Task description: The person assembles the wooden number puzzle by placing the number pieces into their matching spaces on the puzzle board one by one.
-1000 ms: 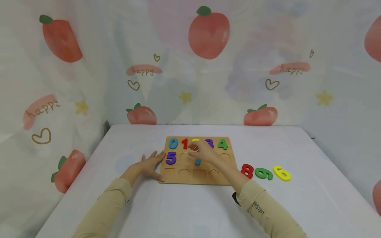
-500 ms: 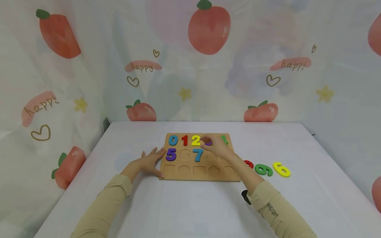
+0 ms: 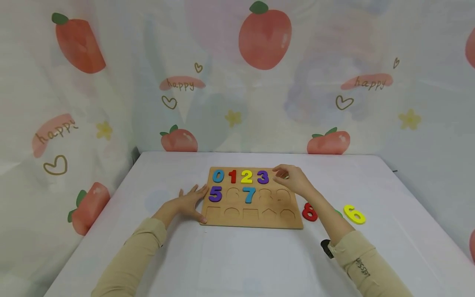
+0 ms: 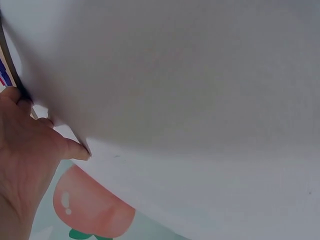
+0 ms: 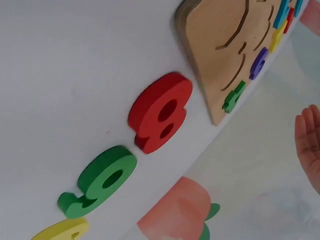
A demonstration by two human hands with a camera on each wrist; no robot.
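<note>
A wooden number board (image 3: 256, 208) lies on the table, with blue 0 (image 3: 218, 176), red 1 (image 3: 232, 176), yellow 2 (image 3: 246, 177), purple 3 (image 3: 263, 177), purple 5 (image 3: 215, 194) and blue 7 (image 3: 249, 194) in its recesses. My left hand (image 3: 191, 204) rests on the table with spread fingers touching the board's left edge. Above the board's top right corner is my right hand (image 3: 293, 179), fingers loosely bent, nothing visible held. It hides the green 4 (image 5: 233, 97) in the head view; the right wrist view shows that number in the board.
Right of the board lie a red 8 (image 3: 309, 212), a green numeral (image 5: 102, 180) mostly behind my right forearm in the head view, and a yellow 6-shaped numeral (image 3: 354, 214). A printed cloth backdrop (image 3: 222, 111) stands behind the table.
My right hand has moved rightward along the top row, from the 2 past the 3 to the 4, uncovering the 2, 3 and 7. The left hand stays at the board's edge.
</note>
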